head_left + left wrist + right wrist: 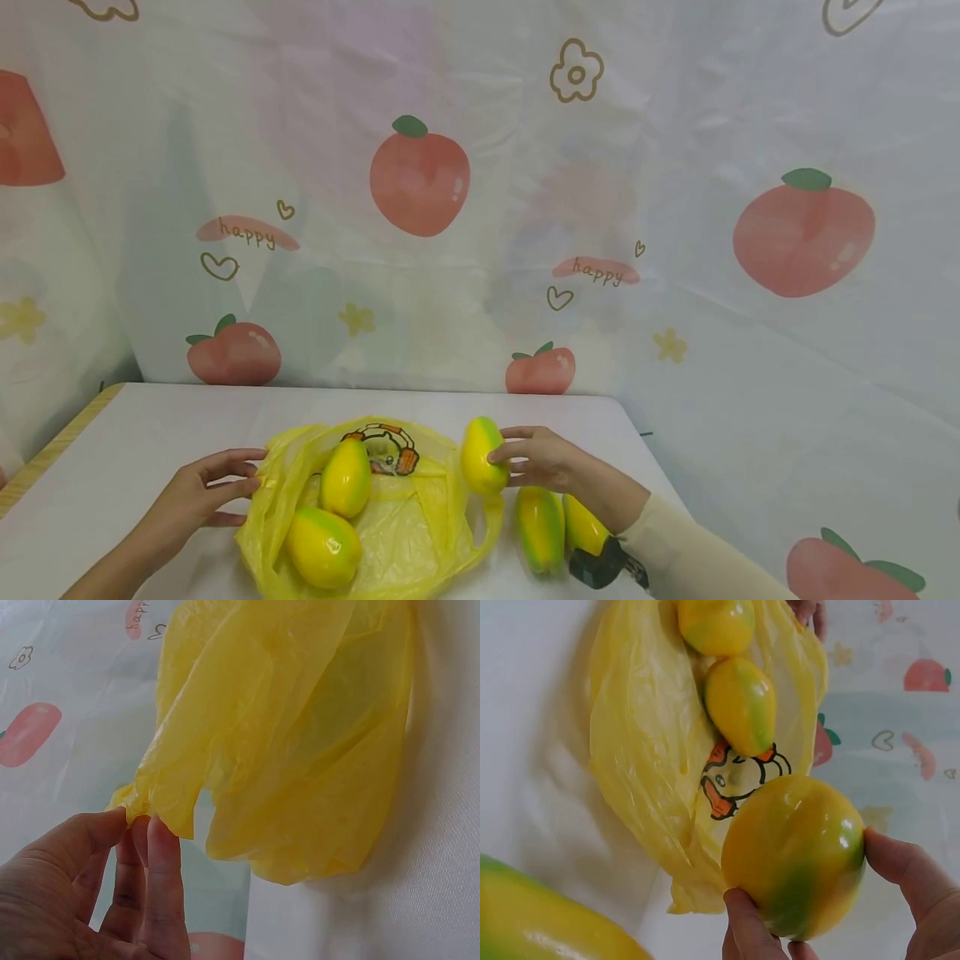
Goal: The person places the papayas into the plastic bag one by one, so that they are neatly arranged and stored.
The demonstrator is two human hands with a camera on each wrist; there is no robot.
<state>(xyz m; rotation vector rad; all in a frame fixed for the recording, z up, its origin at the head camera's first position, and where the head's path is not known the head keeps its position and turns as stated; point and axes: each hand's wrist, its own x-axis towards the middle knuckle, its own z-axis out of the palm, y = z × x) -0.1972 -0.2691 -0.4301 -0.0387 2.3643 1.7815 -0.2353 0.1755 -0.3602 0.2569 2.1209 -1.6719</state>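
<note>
A yellow plastic bag [405, 517] with a cartoon print lies spread open on the table. Two shiny yellow-green mangoes, an upper mango [347, 479] and a lower mango [324, 547], rest inside its left part. My left hand [202, 492] pinches the bag's left edge between thumb and fingertips, seen closely in the left wrist view. At the bag's right rim, my right hand [543, 458] holds another mango [480, 454] by its sides with thumb and fingers. In the right wrist view this held mango [795, 855] overlaps the bag's print.
Two more mangoes lie on the white table [187, 408] below my right forearm: a whole-looking one [540, 529] and one [585, 525] partly hidden by the dark wrist camera [600, 562]. A fruit-printed curtain [480, 317] hangs behind the table.
</note>
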